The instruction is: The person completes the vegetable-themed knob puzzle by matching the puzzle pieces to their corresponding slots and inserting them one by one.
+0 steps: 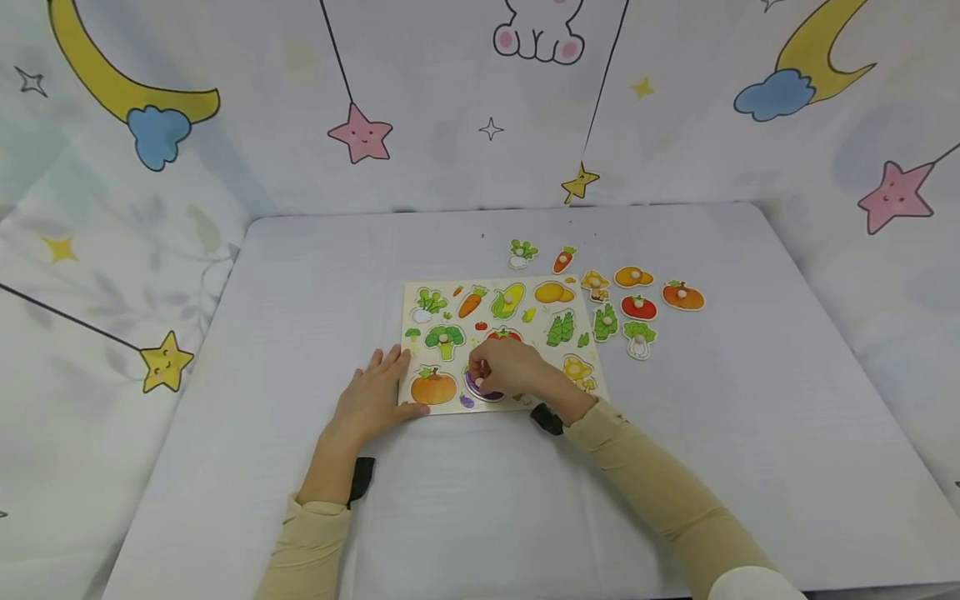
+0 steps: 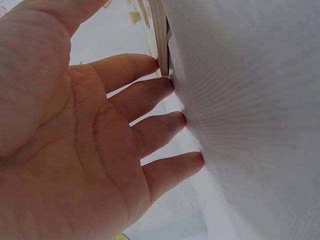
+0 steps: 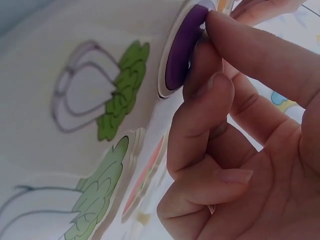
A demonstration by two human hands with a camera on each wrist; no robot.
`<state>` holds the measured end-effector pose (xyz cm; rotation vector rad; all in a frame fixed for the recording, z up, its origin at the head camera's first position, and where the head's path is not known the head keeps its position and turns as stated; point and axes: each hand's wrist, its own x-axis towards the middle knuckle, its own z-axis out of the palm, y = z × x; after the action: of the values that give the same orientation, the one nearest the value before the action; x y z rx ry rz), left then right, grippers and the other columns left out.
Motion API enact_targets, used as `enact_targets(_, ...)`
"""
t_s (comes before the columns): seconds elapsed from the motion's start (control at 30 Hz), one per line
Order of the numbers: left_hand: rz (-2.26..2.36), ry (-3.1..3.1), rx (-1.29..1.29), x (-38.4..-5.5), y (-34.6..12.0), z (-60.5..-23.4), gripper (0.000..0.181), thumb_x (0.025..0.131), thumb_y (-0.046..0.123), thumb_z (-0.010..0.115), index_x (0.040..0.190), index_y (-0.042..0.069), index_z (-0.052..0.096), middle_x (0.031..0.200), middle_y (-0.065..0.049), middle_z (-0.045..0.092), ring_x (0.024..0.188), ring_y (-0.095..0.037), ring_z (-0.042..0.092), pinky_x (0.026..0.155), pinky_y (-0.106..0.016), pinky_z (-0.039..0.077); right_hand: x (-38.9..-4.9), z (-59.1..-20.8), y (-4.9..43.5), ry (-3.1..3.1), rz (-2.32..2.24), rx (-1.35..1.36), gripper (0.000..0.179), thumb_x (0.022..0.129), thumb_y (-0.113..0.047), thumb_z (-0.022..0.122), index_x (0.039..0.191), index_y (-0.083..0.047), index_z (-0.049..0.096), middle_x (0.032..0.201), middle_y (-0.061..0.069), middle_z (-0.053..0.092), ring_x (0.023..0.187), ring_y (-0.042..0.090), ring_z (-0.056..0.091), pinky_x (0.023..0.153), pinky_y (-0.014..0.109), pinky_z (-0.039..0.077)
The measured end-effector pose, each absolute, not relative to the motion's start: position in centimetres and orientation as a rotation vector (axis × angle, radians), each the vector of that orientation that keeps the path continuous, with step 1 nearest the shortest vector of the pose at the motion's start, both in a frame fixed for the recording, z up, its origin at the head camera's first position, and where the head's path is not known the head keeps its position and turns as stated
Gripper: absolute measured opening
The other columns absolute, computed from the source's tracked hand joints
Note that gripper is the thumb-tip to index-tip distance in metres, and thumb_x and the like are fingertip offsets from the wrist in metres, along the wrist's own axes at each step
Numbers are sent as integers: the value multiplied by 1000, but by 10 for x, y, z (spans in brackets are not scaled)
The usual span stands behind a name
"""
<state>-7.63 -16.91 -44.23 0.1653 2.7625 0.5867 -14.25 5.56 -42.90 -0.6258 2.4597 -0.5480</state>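
A pale wooden puzzle board printed with vegetables lies on the table. My left hand rests at its left edge, fingers spread; the left wrist view shows fingertips touching the board's side and the white cloth. Over the lower middle of the board, my right hand pinches the purple eggplant piece by its knob. That piece sits at the eggplant picture; whether it is fully seated I cannot tell. Knobbed broccoli and corn pieces lie in the board. My right hand partly hides the tomato picture.
Loose knobbed pieces lie behind and right of the board: a white radish, carrot, mushroom, potato, tomato, pumpkin, a green spear-like vegetable and bok choy. Patterned cloth stands behind the table.
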Motion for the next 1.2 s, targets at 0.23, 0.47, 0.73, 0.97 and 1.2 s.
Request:
enact_targets(0.23, 568, 2760, 164, -77, -169, -442, 95, 80, 44, 78, 152, 3, 31, 160, -19, 25, 147, -46, 18, 114, -67, 21, -144, -429, 54, 2452, -551, -603, 14, 82, -11, 74, 76, -18, 63, 74, -2, 57, 68, 15, 52, 51, 23, 36)
enact_targets(0.47, 564, 2752, 164, -79, -169, -440, 96, 80, 45, 78, 152, 2, 30, 160, -19, 23, 148, -45, 16, 115, -67, 20, -144, -432, 56, 2456, -574, -591, 13, 83, -13, 74, 77, -18, 64, 74, -2, 57, 70, 14, 52, 53, 23, 38)
enact_targets(0.73, 583, 2738, 161, -77, -169, -442, 97, 80, 45, 77, 153, 3, 29, 161, -18, 22, 148, -45, 15, 115, -67, 18, -139, -423, 70, 2452, -632, -602, 12, 85, -21, 75, 96, -21, 69, 81, -4, 62, 73, 14, 56, 62, 25, 46)
enact_targets(0.97, 575, 2751, 163, -76, -169, -443, 96, 80, 44, 77, 153, 3, 29, 161, -18, 23, 148, -45, 16, 115, -66, 19, -140, -411, 129, 2511, -814, -467, 25, 86, -18, 73, 111, -13, 69, 85, 1, 64, 74, 17, 56, 62, 26, 47)
enact_targets(1.2, 568, 2743, 165, -76, -169, -440, 96, 80, 44, 77, 153, 3, 29, 161, -19, 22, 148, -45, 15, 115, -66, 19, -158, -418, 222, 2656, -861, -170, 38, 87, -20, 73, 122, -6, 63, 92, 10, 61, 79, 22, 54, 62, 27, 45)
